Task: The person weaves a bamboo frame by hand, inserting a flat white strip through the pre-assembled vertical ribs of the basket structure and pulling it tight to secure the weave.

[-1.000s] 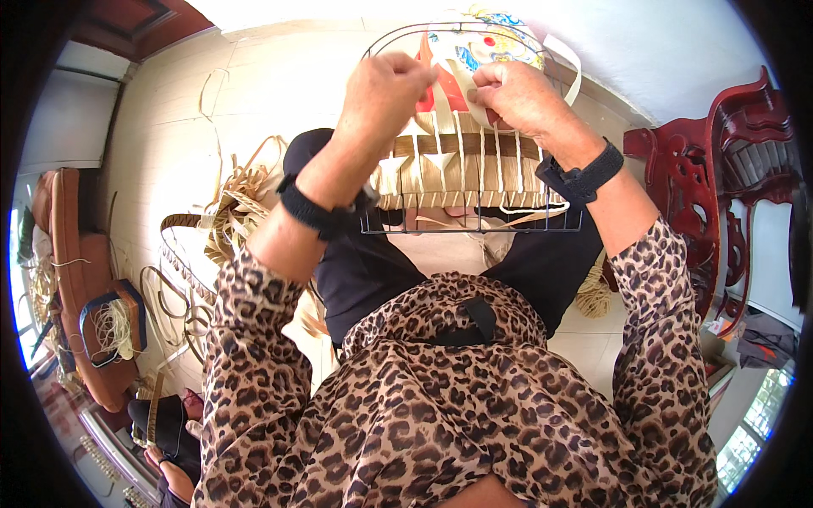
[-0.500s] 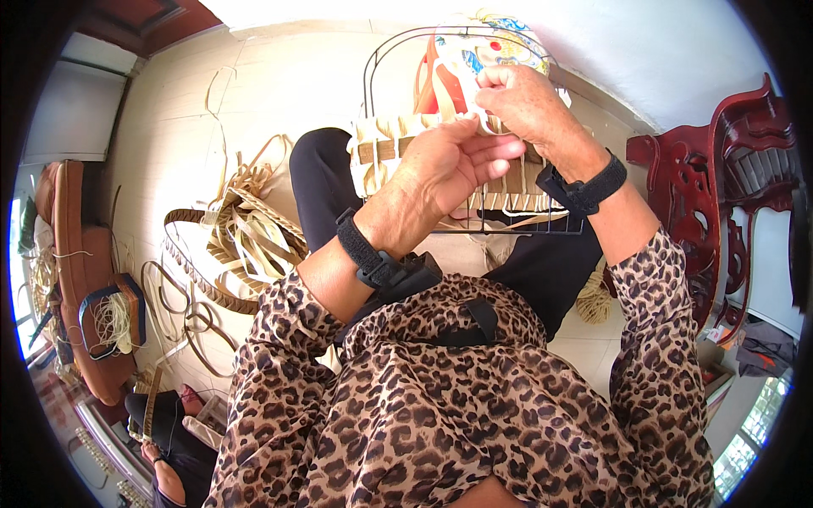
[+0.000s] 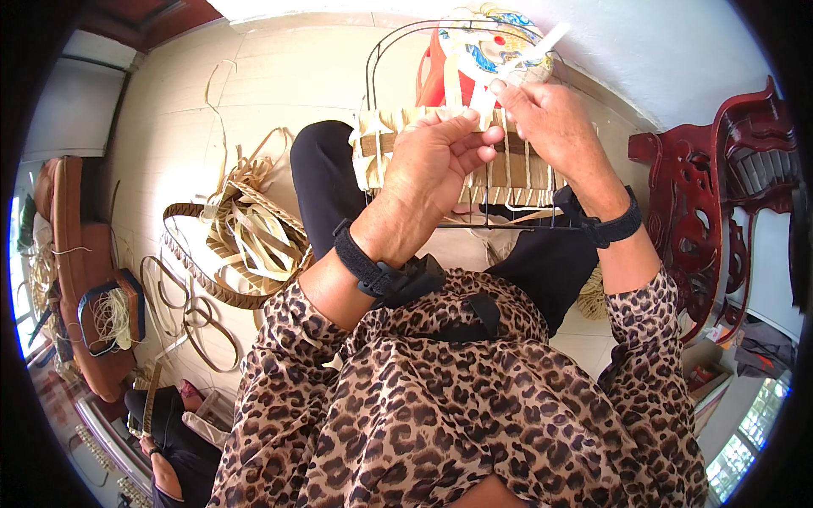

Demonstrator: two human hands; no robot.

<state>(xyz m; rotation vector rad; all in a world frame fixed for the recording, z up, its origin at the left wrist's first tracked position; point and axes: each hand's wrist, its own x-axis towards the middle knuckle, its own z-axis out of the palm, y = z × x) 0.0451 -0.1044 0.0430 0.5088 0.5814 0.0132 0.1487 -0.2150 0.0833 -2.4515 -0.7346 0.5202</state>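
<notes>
Strip point(image 3: 546, 45) end now juts up-right; left hand's point(image 3: 436, 157) fingers have drawn in.
Both hands now meet above weave point(image 3: 518, 173), at the knees. Right hand point(image 3: 550, 123) pinches strip; left half-curled, grip unclear.

The head view looks steeply down from the wearer's own head — close above the leopard-print top point(image 3: 449, 381) that fills its lower middle, with left hand point(image 3: 430, 165) and right hand point(image 3: 555, 127) farther out above centre — its wide fisheye bending the carved red furniture point(image 3: 673, 152) toward a dark round rim.
</notes>
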